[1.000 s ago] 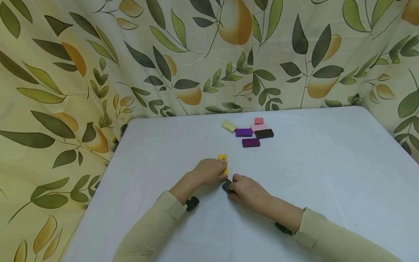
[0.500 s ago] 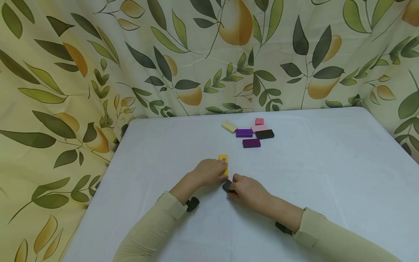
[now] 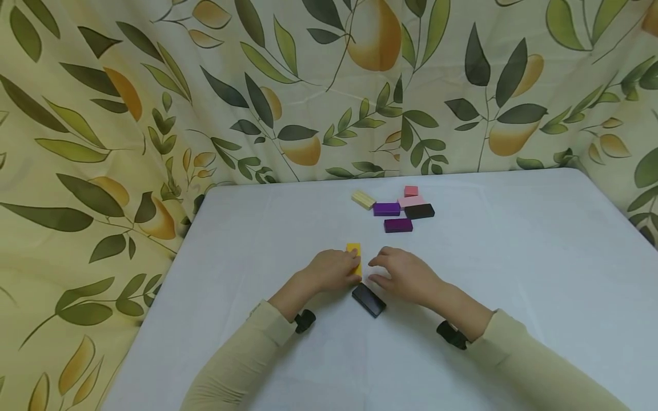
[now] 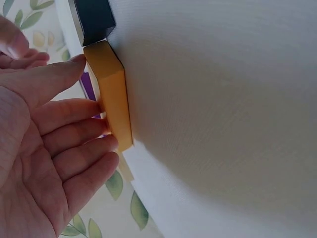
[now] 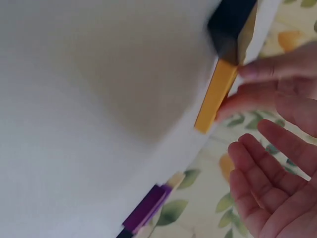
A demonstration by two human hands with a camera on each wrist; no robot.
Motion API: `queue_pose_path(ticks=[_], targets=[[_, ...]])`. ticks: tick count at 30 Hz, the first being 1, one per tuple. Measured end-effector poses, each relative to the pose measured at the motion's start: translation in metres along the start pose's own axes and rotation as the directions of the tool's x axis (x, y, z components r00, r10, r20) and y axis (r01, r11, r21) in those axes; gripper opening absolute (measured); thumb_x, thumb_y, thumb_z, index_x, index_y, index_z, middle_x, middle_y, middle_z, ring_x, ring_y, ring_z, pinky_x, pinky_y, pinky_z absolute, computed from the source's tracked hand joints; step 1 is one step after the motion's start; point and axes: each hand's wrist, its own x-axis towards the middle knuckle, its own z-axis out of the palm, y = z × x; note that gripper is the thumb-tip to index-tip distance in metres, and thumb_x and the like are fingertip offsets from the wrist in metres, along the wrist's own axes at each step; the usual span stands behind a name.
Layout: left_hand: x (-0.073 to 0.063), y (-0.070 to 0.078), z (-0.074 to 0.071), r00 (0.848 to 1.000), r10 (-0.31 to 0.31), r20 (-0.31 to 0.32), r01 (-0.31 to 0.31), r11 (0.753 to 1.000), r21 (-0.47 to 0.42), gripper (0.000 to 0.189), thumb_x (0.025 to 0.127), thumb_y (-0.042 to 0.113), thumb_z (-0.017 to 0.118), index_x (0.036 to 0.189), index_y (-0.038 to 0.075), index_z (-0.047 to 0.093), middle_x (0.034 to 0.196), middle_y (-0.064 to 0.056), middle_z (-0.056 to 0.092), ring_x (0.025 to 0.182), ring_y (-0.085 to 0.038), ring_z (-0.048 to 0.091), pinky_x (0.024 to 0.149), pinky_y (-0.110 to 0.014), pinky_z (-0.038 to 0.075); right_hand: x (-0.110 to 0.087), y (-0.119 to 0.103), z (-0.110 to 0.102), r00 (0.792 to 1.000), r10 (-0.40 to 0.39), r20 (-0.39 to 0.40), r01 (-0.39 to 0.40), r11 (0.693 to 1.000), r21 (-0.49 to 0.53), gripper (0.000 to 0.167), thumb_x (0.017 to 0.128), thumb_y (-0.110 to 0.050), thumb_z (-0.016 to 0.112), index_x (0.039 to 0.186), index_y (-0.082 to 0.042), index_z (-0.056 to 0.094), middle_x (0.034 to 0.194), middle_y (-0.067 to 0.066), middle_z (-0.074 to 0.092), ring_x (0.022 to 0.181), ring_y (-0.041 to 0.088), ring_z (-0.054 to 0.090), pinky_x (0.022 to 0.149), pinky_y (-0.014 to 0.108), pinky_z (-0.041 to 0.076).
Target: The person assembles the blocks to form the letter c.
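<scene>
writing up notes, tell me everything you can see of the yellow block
The yellow block is a plain, smooth-looking oblong, material unclear. It lies lengthwise front to back on the white table. The left hand touches and, from above, partly hides it; its near end is right by the black block, contact unclear.

the left sleeve (image 3: 233, 357) and right sleeve (image 3: 545, 365) are pale khaki with wide cuffs (image 3: 497, 338). a compact left wrist unit (image 3: 305, 321) and similar right wrist unit (image 3: 451, 334) are black.
</scene>
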Motion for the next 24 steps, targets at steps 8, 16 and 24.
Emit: queue_pose_path(ticks=[8,16,24], targets=[[0.001,0.002,-0.002,0.999,-0.02,0.032,0.02,1.0,0.019,0.027,0.091,0.035,0.056,0.077,0.012,0.054,0.129,-0.012,0.051,0.061,-0.012,0.045,0.053,-0.023,0.036,0.009,0.023,-0.007,0.999,0.011,-0.044,-0.011,1.0,-0.013,0.023,0.08,-0.009,0.071,0.101,0.001,0.069,0.095,0.011,0.066,0.092,0.026,0.06,0.082,0.041,0.049],[0.001,0.003,-0.004,0.999,-0.025,0.037,0.024,0.999,0.039,0.027,0.092,0.036,0.055,0.081,0.011,0.058,0.129,-0.012,0.051,0.065,-0.012,0.049,0.056,-0.024,0.039,0.019,0.038,-0.008,0.999,0.027,-0.033,-0.027,0.999,-0.018,0.025,0.081,-0.006,0.07,0.103,0.003,0.067,0.098,0.014,0.066,0.094,0.029,0.06,0.083,0.042,0.048],[0.0,0.004,-0.004,0.998,-0.036,0.046,0.034,0.999,0.039,0.029,0.091,0.037,0.055,0.077,0.012,0.056,0.13,-0.011,0.051,0.07,-0.012,0.053,0.056,-0.024,0.041,0.032,0.059,-0.01,0.996,0.084,-0.023,-0.085,0.996,-0.018,0.027,0.081,-0.004,0.068,0.106,0.006,0.064,0.102,0.018,0.064,0.1,0.033,0.058,0.088,0.045,0.045]])
